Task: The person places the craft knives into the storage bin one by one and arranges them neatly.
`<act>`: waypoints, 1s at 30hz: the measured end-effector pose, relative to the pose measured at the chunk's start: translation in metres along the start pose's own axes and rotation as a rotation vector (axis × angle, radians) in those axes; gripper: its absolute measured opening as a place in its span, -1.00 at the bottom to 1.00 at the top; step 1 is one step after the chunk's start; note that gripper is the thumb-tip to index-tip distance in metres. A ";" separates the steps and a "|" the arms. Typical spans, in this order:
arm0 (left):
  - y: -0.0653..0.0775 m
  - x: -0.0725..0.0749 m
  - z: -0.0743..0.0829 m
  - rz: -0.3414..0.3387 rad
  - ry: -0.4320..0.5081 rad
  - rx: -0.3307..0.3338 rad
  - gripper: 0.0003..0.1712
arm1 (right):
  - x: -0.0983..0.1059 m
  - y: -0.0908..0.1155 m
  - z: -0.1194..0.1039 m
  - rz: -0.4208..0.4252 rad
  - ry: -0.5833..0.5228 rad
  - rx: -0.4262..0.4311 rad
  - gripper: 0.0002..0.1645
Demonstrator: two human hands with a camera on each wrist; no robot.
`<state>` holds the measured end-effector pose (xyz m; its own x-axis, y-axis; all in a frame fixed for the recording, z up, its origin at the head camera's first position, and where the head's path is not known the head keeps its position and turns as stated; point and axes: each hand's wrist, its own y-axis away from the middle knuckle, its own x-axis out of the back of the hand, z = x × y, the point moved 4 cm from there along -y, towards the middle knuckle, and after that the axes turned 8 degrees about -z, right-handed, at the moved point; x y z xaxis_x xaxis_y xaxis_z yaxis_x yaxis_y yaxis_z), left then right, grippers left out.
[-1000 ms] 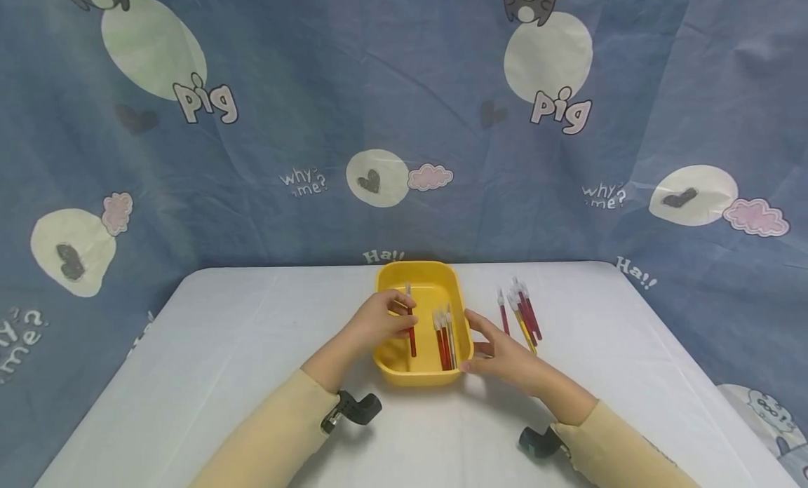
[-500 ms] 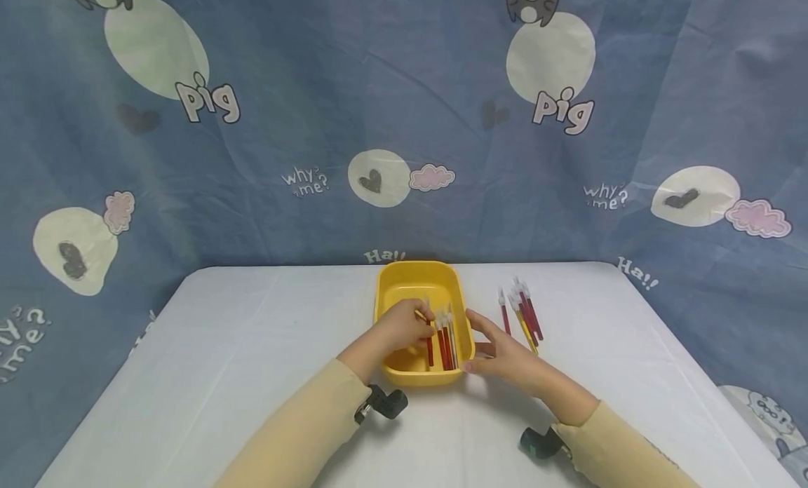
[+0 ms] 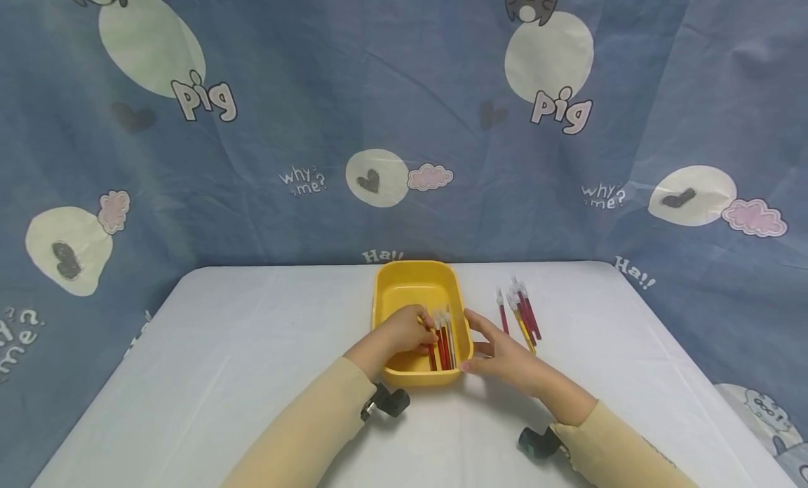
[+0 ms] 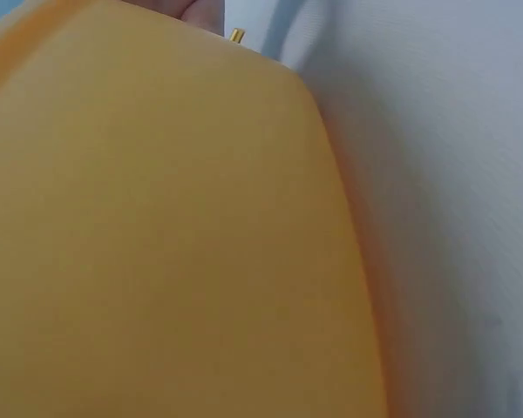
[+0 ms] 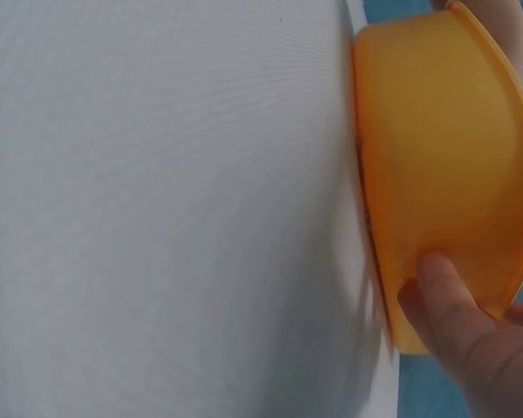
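Observation:
My left hand reaches into the yellow tray and pinches a slim red stick, whose upper part the fingers partly hide. Right beside it in the tray lie several similar sticks with whitish tips, side by side and pointing away from me. On the tray's near right corner rests my right hand, thumb and fingers spread against the outside. The right wrist view shows its fingers touching the tray's outer wall. In the left wrist view the tray wall hides nearly all of the left hand.
Right of the tray, behind the right hand, several red sticks and a yellow one with clear tips lie on the white table. A blue printed cloth hangs behind the table's back edge.
My left hand has moved right inside the tray, bringing the red stick from the middle to the row of sticks. The right hand stays at the tray's corner.

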<state>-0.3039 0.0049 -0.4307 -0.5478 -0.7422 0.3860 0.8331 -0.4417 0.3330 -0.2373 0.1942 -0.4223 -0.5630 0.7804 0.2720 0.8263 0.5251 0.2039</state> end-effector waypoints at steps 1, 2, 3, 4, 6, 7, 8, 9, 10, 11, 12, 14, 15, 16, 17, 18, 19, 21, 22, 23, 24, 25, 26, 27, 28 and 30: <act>0.000 0.000 0.000 -0.005 -0.006 -0.001 -0.81 | 0.000 0.000 0.000 -0.002 -0.004 0.000 0.15; 0.000 -0.001 0.000 -0.008 -0.006 -0.005 -0.81 | 0.000 0.000 0.000 -0.006 -0.010 0.003 0.16; 0.000 -0.001 0.000 -0.011 -0.008 -0.006 -0.81 | 0.000 0.000 0.000 -0.007 -0.013 0.004 0.16; 0.000 -0.001 0.000 -0.015 -0.008 -0.008 -0.81 | -0.001 0.000 0.001 -0.008 -0.015 0.004 0.16; 0.001 -0.001 0.000 -0.017 -0.013 -0.008 -0.82 | -0.001 0.000 0.001 -0.011 -0.022 0.006 0.16; 0.002 -0.001 0.000 -0.018 -0.011 -0.008 -0.82 | -0.002 0.000 0.001 -0.011 -0.026 0.005 0.16; 0.002 -0.001 0.001 -0.018 -0.011 -0.006 -0.83 | -0.002 0.000 0.001 -0.008 -0.024 0.005 0.16; 0.002 -0.001 0.001 -0.018 -0.012 -0.005 -0.83 | -0.002 0.000 0.001 -0.002 -0.019 0.003 0.16; 0.002 -0.001 0.001 -0.018 -0.010 -0.005 -0.84 | -0.002 0.000 0.001 -0.001 -0.019 0.004 0.16; 0.003 -0.002 0.001 -0.019 -0.005 -0.006 -0.84 | -0.002 0.000 0.001 0.001 -0.016 0.004 0.16; 0.003 -0.002 0.002 -0.020 0.001 -0.007 -0.85 | -0.001 0.000 0.001 0.002 -0.012 0.005 0.15; 0.003 -0.002 0.002 -0.023 0.011 -0.008 -0.85 | -0.001 0.000 0.001 0.006 0.000 0.006 0.15; 0.004 -0.002 0.002 -0.026 0.016 -0.008 -0.86 | -0.001 0.001 0.001 0.007 0.003 0.004 0.16; 0.004 -0.002 0.002 -0.029 0.020 -0.007 -0.86 | -0.001 0.001 0.001 0.007 0.004 0.005 0.16; 0.004 -0.002 0.002 -0.032 0.026 -0.006 -0.87 | -0.001 0.001 0.001 0.007 0.005 0.004 0.16; 0.004 -0.002 0.002 -0.033 0.027 -0.006 -0.87 | 0.000 0.001 0.001 0.008 0.006 0.004 0.16; 0.004 -0.002 0.002 -0.032 0.028 -0.007 -0.87 | 0.000 0.001 0.001 0.008 0.005 0.005 0.16; 0.004 -0.001 0.002 -0.029 0.039 -0.011 -0.88 | 0.000 0.002 0.001 0.006 0.006 0.007 0.16; 0.003 -0.001 0.002 -0.026 0.046 -0.013 -0.88 | 0.000 0.002 0.001 0.007 0.005 0.008 0.16; 0.003 0.000 0.002 -0.024 0.056 -0.014 -0.89 | 0.000 0.001 0.000 0.008 0.003 0.007 0.17; 0.003 0.000 0.003 -0.023 0.068 -0.015 -0.89 | 0.000 0.001 0.000 0.008 0.002 0.006 0.17; 0.003 0.000 0.003 -0.024 0.077 -0.016 -0.89 | 0.000 0.001 0.000 0.006 0.006 0.011 0.17; 0.003 0.001 0.003 -0.028 0.088 -0.016 -0.89 | 0.000 0.001 0.000 0.007 0.007 0.011 0.17; 0.003 0.001 0.004 -0.032 0.098 -0.016 -0.88 | 0.000 0.001 0.000 0.010 0.003 0.007 0.18; 0.004 0.002 0.005 -0.037 0.104 -0.017 -0.88 | 0.000 0.001 0.000 0.011 0.007 0.006 0.18; 0.004 0.003 0.007 -0.044 0.117 -0.029 -0.87 | 0.001 0.001 0.000 0.012 0.012 0.009 0.18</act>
<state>-0.3026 0.0040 -0.4217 -0.5729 -0.7746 0.2677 0.8110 -0.4884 0.3222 -0.2369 0.1951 -0.4222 -0.5533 0.7826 0.2852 0.8330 0.5190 0.1919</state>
